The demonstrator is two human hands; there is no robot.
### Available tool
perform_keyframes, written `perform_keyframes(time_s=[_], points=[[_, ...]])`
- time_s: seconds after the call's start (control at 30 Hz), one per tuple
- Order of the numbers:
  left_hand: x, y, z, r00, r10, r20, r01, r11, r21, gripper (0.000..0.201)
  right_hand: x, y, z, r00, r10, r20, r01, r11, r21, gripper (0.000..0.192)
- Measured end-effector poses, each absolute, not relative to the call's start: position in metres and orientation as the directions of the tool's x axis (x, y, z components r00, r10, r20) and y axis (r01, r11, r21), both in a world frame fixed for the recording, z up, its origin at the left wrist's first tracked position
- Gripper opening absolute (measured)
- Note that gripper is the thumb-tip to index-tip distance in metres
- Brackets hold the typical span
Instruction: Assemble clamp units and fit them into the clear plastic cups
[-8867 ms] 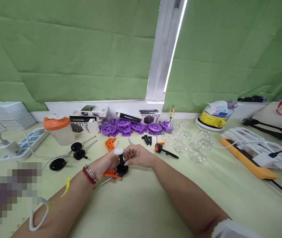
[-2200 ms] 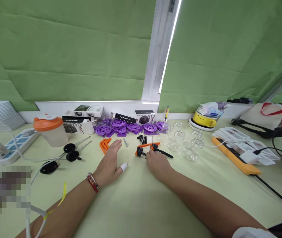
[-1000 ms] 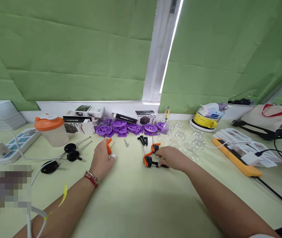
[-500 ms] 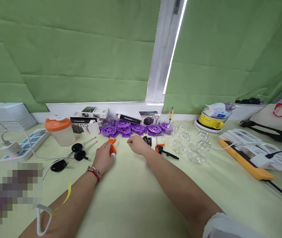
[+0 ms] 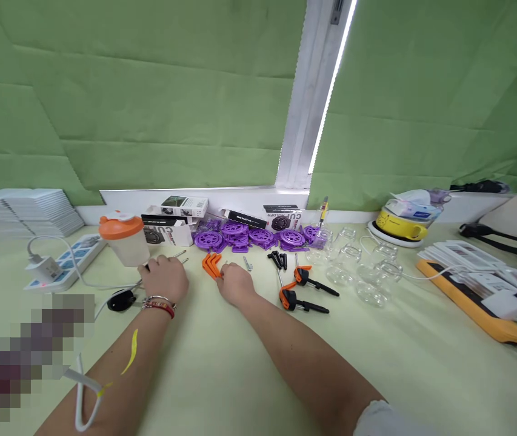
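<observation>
My left hand (image 5: 165, 280) is curled down over the black-headed metal rods (image 5: 184, 260) at the left; its fingertips are hidden. My right hand (image 5: 235, 283) has fingers closed at the right end of the orange angled pieces (image 5: 211, 265), touching them; what lies in the pinch is hidden. Small silver screws (image 5: 248, 263) lie just beyond it. To the right are short black pieces (image 5: 278, 260) and two black-and-orange tools with metal rods, a front one (image 5: 301, 303) and a rear one (image 5: 315, 283). A black oval part (image 5: 120, 300) rests left of my left wrist.
Purple wheel-shaped parts (image 5: 235, 235) and printed boxes (image 5: 167, 233) line the back. A shaker bottle (image 5: 124, 245) and power strip (image 5: 70, 266) stand left. Clear glass-like cups (image 5: 344, 263), a yellow mug (image 5: 394, 225) and an orange power strip (image 5: 471, 300) are right. A white cable loops over my left forearm.
My left hand has moved left from the orange pieces to the black-headed rods. My right hand has moved left to the orange pieces. The front black-and-orange tool has come into view.
</observation>
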State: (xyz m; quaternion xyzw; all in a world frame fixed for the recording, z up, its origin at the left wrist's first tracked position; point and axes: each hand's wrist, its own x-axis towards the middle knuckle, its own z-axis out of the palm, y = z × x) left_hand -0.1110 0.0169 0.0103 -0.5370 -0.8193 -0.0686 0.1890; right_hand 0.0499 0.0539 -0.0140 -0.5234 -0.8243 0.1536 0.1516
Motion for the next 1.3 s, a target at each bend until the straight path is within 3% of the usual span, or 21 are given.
perform_keyframes(time_s=[0.07, 0.17, 0.47, 0.67, 0.77, 0.87, 0.93, 1.03, 1.13, 1.3], points=[[-0.121, 0.018, 0.009, -0.434, 0.867, 0.245, 0.885, 0.461, -0.063, 0.037, 0.050, 0.053, -0.014, -0.394, 0.916, 0.078, 0.826, 0.390, -0.407, 0.022], [-0.127, 0.019, 0.004, -0.446, 0.881, 0.158, 0.891, 0.453, -0.014, 0.039, 0.052, 0.053, -0.014, -0.369, 0.928, 0.056, 0.837, 0.358, -0.415, 0.022], [-0.123, 0.019, 0.000, -0.468, 0.869, 0.163, 0.884, 0.463, 0.070, 0.038, 0.061, 0.052, -0.013, -0.309, 0.950, 0.051, 0.824, 0.294, -0.485, 0.019], [-0.115, 0.016, 0.007, -0.460, 0.847, 0.267, 0.888, 0.446, 0.116, 0.041, 0.067, 0.054, -0.009, -0.268, 0.960, 0.083, 0.753, 0.262, -0.603, 0.018], [-0.109, 0.014, 0.012, -0.448, 0.838, 0.310, 0.893, 0.431, 0.126, 0.042, 0.070, 0.051, -0.003, -0.190, 0.981, 0.048, 0.577, 0.151, -0.803, 0.016], [-0.103, 0.012, 0.014, -0.389, 0.845, 0.366, 0.921, 0.358, 0.153, 0.044, 0.077, 0.042, 0.006, -0.127, 0.990, -0.061, 0.194, -0.036, -0.980, 0.006], [-0.097, 0.011, 0.014, -0.302, 0.848, 0.435, 0.953, 0.255, 0.165, 0.044, 0.086, 0.033, 0.011, -0.120, 0.990, -0.073, -0.020, -0.076, -0.997, 0.005], [-0.085, 0.008, 0.009, -0.144, 0.839, 0.525, 0.983, 0.059, 0.175, 0.043, 0.107, 0.018, 0.016, -0.149, 0.989, -0.023, -0.224, -0.057, -0.973, 0.027], [-0.069, 0.002, 0.002, -0.029, 0.833, 0.552, 0.964, -0.123, 0.236, 0.035, 0.129, 0.005, 0.015, -0.210, 0.978, -0.009, -0.309, -0.075, -0.948, 0.041], [-0.049, -0.008, -0.006, 0.063, 0.829, 0.556, 0.901, -0.287, 0.325, 0.028, 0.151, -0.009, 0.007, -0.305, 0.952, -0.041, -0.441, -0.179, -0.879, 0.044]])
